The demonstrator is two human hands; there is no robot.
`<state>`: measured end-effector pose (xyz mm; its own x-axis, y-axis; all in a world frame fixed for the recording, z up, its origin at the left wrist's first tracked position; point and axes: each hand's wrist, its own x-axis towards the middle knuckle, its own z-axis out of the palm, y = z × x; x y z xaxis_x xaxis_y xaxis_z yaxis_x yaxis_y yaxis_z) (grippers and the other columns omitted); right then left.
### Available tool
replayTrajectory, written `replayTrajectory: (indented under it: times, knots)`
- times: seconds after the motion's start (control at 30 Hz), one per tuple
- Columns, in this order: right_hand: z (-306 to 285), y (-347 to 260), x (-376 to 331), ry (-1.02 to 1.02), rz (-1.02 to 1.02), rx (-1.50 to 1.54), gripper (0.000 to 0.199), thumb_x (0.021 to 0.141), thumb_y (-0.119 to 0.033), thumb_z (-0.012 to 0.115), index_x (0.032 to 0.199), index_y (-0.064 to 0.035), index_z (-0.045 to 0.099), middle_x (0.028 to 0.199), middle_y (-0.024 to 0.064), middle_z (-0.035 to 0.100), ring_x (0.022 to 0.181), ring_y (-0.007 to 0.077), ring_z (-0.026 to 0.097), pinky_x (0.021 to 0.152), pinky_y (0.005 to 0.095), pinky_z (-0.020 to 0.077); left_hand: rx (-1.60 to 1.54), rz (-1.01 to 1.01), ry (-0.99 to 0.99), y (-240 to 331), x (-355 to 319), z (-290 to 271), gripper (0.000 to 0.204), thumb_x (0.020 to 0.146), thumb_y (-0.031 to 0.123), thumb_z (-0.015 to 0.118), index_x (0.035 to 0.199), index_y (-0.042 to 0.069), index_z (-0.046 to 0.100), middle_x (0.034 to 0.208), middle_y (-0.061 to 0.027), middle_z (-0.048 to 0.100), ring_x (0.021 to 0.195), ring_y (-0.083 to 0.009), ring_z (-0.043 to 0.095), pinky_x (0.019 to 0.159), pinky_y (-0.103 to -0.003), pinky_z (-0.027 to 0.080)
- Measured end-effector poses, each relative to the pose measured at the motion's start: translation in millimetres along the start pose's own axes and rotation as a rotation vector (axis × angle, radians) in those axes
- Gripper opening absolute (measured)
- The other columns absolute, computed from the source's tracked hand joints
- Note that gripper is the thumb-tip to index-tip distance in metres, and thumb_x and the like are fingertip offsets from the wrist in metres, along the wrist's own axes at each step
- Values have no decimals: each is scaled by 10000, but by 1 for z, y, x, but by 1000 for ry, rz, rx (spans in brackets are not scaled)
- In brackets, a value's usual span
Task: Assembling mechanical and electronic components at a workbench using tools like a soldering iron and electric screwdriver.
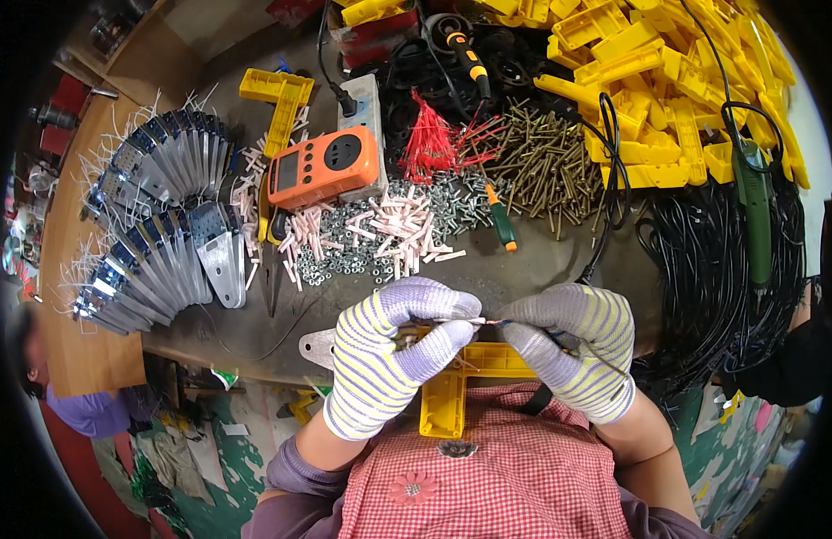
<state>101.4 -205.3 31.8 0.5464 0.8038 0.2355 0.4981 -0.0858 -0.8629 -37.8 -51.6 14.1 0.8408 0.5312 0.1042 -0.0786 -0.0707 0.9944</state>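
Both my gloved hands meet over the table's front edge, fingertips pinched close together. My left hand (398, 337) is closed, with a small pale piece (478, 321) at its thumb and finger, too small to name for certain. Facing it, my right hand (577, 337) pinches a thin wire (495, 322) with a reddish end. Whether wire and pale piece touch, I cannot tell. Beneath the hands lies a T-shaped yellow plastic housing (444, 409), its crossbar partly hidden by the gloves. A rounded metal plate (318, 349) sticks out beside my left hand.
Beyond my hands lie pale sleeves (407, 225), nuts, brass-coloured screws (550, 166) and red wires (429, 139). An orange meter (326, 166) stands left of them, near rows of metal plates (155, 260). Black cables (712, 278), a green tool (755, 216) and yellow housings (649, 81) fill the right.
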Motion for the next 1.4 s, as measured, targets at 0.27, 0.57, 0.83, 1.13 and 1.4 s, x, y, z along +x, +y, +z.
replayTrajectory:
  times: [0.27, 0.57, 0.83, 1.13, 1.4]
  knots:
    - [1, 3, -3, -65, -260, -413, 177, 816, -140, 717, 978, -70, 725, 707, 82, 658, 631, 321, 653, 592, 384, 531, 256, 96, -56, 8, 4, 1, 159, 762, -5, 773, 918, 21, 759, 837, -73, 718, 749, -135, 667, 675, -259, 520]
    - [-7, 18, 0, -227, -121, 104, 326, 899, -75, 670, 1201, -13, 561, 959, 169, 710, 904, 307, 727, 801, 346, 570, 362, 93, -145, 6, 3, 6, 166, 727, 67, 838, 886, 66, 789, 772, -61, 718, 701, -168, 678, 644, -285, 520]
    - [-16, 24, -15, -109, 112, 158, 223, 936, -147, 674, 1078, 15, 616, 963, 118, 703, 789, 227, 727, 739, 304, 557, 572, 289, -232, 5, 9, 14, 161, 783, 68, 795, 940, 47, 764, 805, -62, 703, 744, -161, 680, 675, -287, 525]
    - [-16, 8, -17, 4, 303, 1, 103, 878, -110, 714, 919, -15, 706, 778, 151, 685, 582, 233, 683, 554, 298, 505, 1401, 453, -314, -47, 78, -2, 155, 768, 193, 721, 846, 67, 672, 817, -100, 655, 787, -296, 654, 727, -446, 525]
    - [-10, 1, -11, 53, 246, -41, 114, 841, -119, 732, 906, -27, 730, 820, 136, 711, 679, 312, 688, 618, 338, 537, 1248, 616, -244, -38, 84, 8, 143, 755, 71, 666, 883, 70, 603, 785, -87, 613, 743, -260, 633, 683, -406, 511]
